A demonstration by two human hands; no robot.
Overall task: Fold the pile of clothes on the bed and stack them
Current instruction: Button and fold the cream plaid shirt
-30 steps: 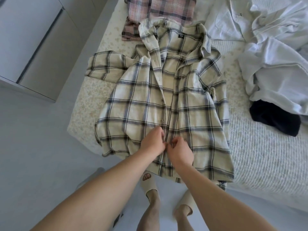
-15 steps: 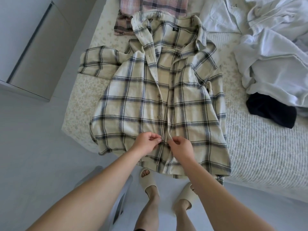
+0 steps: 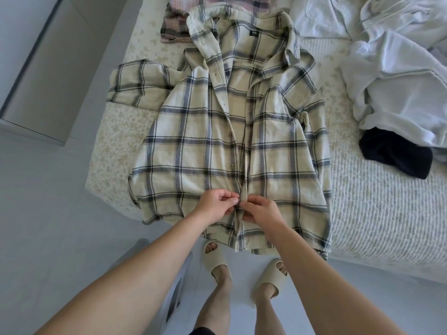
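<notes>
A cream plaid shirt (image 3: 193, 146) with dark checks lies flat and face up on the bed (image 3: 377, 213), collar at the far end, hem hanging over the near edge. Its upper front lies apart; the left sleeve spreads out to the left. My left hand (image 3: 215, 204) pinches the left front edge near the hem. My right hand (image 3: 262, 210) pinches the right front edge right beside it, the fingertips of both meeting at the placket. A folded pink plaid garment (image 3: 179, 22) lies beyond the collar.
A heap of white clothes (image 3: 399, 76) covers the bed's right side, with a dark navy garment (image 3: 394, 153) at its near edge. A grey cabinet (image 3: 41, 76) stands at the left. My feet in beige slippers (image 3: 217, 259) are on the pale floor by the bed.
Both hands stay at the lower placket, their fingers shifting slightly and closing together on the two front edges. The view has tilted a little; the shirt lies as before.
</notes>
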